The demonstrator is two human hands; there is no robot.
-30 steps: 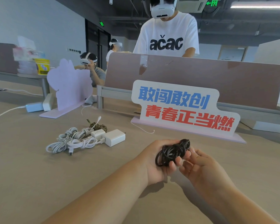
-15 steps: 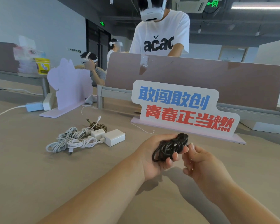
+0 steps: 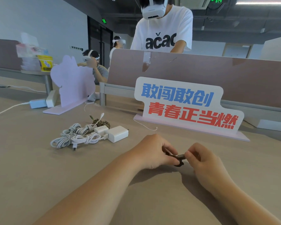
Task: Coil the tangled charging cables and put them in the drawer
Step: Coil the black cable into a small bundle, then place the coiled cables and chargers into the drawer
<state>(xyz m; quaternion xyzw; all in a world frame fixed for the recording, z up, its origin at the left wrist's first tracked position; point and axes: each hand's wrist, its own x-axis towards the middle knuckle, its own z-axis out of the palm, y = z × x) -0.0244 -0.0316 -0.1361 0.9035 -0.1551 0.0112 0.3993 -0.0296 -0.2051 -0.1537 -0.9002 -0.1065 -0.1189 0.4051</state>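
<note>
So at this point the left hand was curled around the black cable, low over the counter. Most of the bundle was buried in the palm, so I couldn't tell how neat the loops were. The right hand was pinching that cable by its connector with the fingertips, right up against the left hand.

My guess is they were tucking the loose end in to finish the coil. Here's what I thought could go sideways:

- A fingertip pinch on a small plug is an easy thing to lose. If it slipped, the tail would pop free and the loops could spring open.
- If the left hand loosened to let the end through, the whole bundle could flop apart and re-tangle.
- Yanking the end tight could kink the cable right at the connector.

The rest of the job was sitting well off to the left. That meant the white cables bunched together, a white charger brick touching them, and a braided cable just behind. They overlapped, so lifting one carelessly would probably drag the others along.

No drawer was in view either, so a badly secured coil could come undone on the way there.
</note>
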